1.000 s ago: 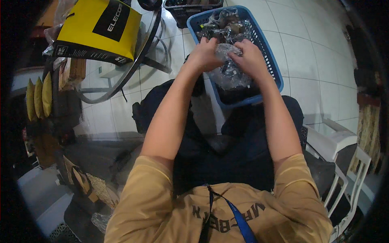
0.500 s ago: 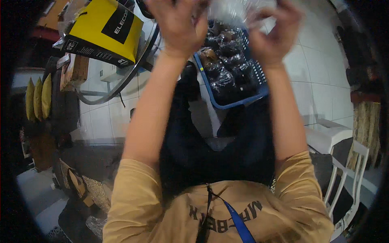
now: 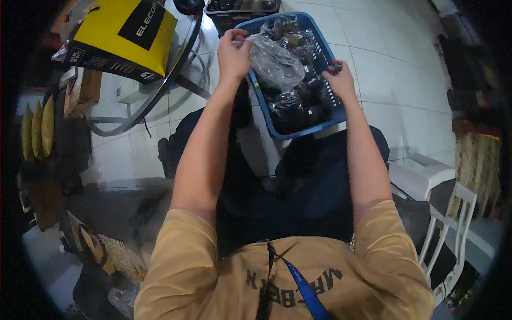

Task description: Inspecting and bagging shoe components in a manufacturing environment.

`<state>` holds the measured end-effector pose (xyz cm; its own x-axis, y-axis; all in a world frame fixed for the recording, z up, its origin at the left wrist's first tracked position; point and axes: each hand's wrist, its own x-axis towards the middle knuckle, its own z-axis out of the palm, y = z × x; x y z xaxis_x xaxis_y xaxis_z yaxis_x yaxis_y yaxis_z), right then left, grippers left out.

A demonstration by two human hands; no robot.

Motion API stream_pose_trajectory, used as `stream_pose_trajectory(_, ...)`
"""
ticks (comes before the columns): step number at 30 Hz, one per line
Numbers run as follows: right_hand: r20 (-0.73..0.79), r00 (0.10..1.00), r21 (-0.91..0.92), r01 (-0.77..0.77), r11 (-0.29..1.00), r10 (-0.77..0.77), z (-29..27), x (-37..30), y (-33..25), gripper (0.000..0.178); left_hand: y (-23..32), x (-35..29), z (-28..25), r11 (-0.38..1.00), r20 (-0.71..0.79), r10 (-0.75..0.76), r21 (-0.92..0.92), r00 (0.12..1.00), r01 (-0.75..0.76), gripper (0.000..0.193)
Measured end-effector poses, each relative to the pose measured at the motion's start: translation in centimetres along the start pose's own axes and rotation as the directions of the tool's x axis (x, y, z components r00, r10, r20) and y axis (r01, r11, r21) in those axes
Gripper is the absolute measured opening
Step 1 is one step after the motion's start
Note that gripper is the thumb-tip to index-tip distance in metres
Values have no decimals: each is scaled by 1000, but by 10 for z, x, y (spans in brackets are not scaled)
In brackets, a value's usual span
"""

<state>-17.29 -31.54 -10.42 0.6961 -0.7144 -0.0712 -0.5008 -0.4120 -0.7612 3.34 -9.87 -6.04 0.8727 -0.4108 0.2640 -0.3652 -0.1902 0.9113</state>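
Note:
My left hand (image 3: pixel 233 56) is closed on the edge of a crumpled clear plastic bag (image 3: pixel 277 61), which hangs over the blue basket (image 3: pixel 277 133). Inside the basket lie several dark items in clear wrapping (image 3: pixel 306 101); their kind is hard to make out. At the basket's right side is my right hand (image 3: pixel 341 82), its fingers curled together by the perforated wall. A small dark spot shows at those fingertips, but I cannot tell what it is.
A yellow and black box (image 3: pixel 125 40) sits at the upper left on a round table with a dark rim (image 3: pixel 144 114). Another dark basket (image 3: pixel 242 8) stands behind the blue one. To the right is a white chair (image 3: pixel 461 229). Pale tiles (image 3: pixel 394 80) cover the floor.
Both hands have come down from the upper edge of the picture to the blue basket. The clear plastic bag has come down with my left hand, and my right hand is away from it.

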Motion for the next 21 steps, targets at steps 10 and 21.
stream_pose_trajectory(10, 245, 754, -673, -320, 666, 610, 60, -37, 79, 148, 6, -1, -2, 995, -35, 85, 58, 996, -82, 23)
stream_pose_trajectory(21, 199, 801, -691, -294, 661, 564, 94, -40, 87, 119, 13, 2, -14, 997, -11, 75, 28, 997, -75, 22)
